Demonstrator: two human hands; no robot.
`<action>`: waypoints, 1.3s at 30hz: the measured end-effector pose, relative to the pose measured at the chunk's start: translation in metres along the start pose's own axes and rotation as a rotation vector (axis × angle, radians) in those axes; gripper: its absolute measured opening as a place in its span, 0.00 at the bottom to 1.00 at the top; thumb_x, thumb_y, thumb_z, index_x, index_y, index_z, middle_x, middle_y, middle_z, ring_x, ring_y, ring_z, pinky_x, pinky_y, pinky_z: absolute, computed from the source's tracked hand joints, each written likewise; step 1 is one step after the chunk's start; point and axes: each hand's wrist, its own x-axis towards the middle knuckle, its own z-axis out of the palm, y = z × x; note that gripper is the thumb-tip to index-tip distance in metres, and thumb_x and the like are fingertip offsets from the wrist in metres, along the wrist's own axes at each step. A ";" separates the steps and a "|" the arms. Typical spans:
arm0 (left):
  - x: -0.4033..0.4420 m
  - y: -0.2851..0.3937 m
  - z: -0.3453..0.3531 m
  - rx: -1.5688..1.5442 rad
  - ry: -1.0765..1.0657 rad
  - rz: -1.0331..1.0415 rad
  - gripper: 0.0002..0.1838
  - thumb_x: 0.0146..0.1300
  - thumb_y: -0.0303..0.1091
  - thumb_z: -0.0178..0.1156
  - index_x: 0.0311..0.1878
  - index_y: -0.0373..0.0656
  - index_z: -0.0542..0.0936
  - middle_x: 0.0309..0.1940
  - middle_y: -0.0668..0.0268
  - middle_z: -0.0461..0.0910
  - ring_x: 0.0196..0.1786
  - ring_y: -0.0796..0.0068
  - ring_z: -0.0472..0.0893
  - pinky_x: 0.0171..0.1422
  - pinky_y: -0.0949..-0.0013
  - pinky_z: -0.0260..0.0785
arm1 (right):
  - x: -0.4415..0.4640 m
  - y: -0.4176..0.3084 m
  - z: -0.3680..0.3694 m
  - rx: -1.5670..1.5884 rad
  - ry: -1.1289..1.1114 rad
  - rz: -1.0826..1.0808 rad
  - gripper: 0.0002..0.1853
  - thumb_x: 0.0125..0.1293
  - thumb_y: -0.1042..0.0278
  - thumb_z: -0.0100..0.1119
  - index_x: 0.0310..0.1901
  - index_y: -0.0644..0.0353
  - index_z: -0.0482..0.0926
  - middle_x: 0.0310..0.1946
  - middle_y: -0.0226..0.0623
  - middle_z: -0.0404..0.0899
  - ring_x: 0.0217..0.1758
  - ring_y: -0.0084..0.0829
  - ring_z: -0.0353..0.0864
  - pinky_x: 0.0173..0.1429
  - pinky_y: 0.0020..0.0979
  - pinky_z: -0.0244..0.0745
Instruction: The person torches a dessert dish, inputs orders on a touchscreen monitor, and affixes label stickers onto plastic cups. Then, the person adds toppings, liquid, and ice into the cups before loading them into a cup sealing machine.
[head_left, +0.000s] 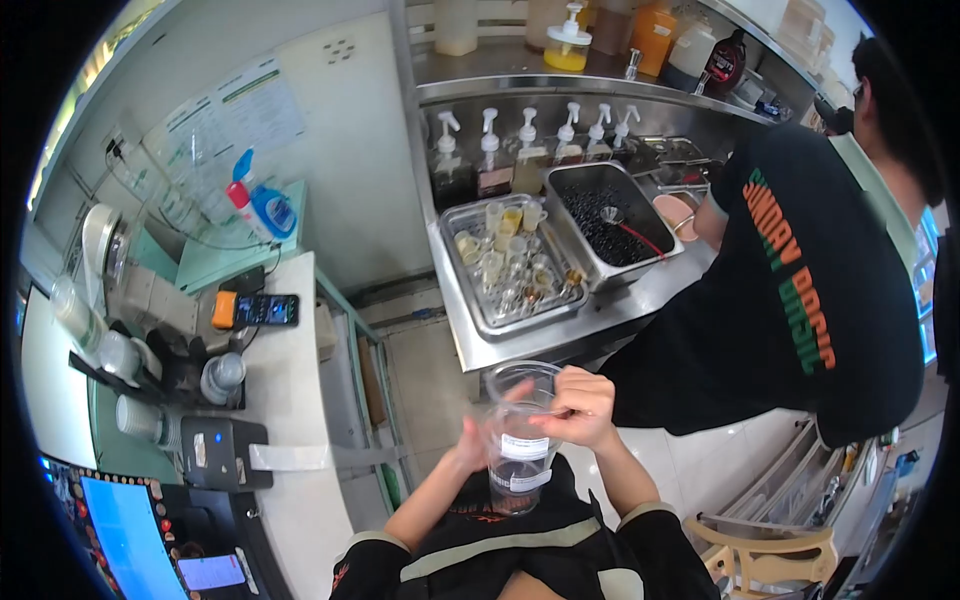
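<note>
Clear plastic cups [518, 490], seemingly one nested in another, stand upright in front of my chest. White printed labels [524, 447] are stuck on the side. My right hand [582, 405] is closed on the upper part near the rim, from the right. My left hand [470, 447] is around the left side of the cups, with some of its fingers seen blurred through the clear plastic. Just beyond the cups is the edge of a steel counter [470, 352].
A metal tray [462, 285] holds small measuring cups, beside a steel pan of dark pearls [600, 205] with a ladle. Pump bottles [529, 150] line the back. A co-worker [780, 270] stands close at right. The left counter [290, 370] bears a phone [267, 310] and a label printer [225, 452].
</note>
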 end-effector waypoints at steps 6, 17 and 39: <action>-0.029 -0.038 -0.039 0.044 0.288 -0.159 0.46 0.43 0.43 0.69 0.63 0.45 0.54 0.54 0.56 0.66 0.55 0.61 0.70 0.53 0.58 0.68 | -0.015 0.054 -0.047 -0.146 0.431 0.403 0.19 0.44 0.74 0.68 0.10 0.61 0.65 0.08 0.30 0.62 0.12 0.21 0.58 0.20 0.24 0.52; 0.104 0.109 -0.085 -0.217 0.856 0.874 0.34 0.56 0.69 0.39 0.63 0.63 0.55 0.55 0.65 0.64 0.54 0.57 0.68 0.48 0.54 0.67 | 0.090 0.157 0.005 -0.315 0.356 -0.080 0.15 0.47 0.65 0.67 0.13 0.59 0.71 0.09 0.28 0.65 0.14 0.27 0.63 0.26 0.29 0.58; 0.254 0.242 -0.247 -0.094 0.811 0.103 0.37 0.56 0.69 0.38 0.67 0.66 0.47 0.65 0.59 0.53 0.58 0.56 0.64 0.58 0.32 0.47 | 0.347 0.494 0.048 -0.786 0.077 0.290 0.17 0.51 0.60 0.58 0.39 0.61 0.74 0.38 0.46 0.74 0.42 0.41 0.73 0.45 0.35 0.68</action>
